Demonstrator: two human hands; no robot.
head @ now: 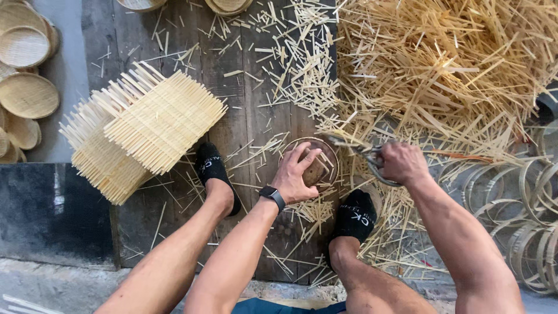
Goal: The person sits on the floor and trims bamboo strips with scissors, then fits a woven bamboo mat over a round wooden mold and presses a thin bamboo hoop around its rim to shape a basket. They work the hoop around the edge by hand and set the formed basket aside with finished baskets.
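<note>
The left hand (296, 174) presses flat on a small round woven bamboo tray (317, 166), fingers spread, pinning it to the plank floor (250, 110) between the feet. The right hand (401, 163) is clenched around metal shears (363, 154), blades pointing left at the tray's right rim. Risky: those tips sit near the fingers, and one slip nicks skin. The tray looks brownish, hoop-rimmed, half hidden under the palm.

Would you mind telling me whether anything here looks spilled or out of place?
Yes: cut bamboo strips lie scattered loose over the wooden boards, thickest around the round basket under the left hand, and under both feet. The stack of woven mats sits fanned and crooked.
</note>
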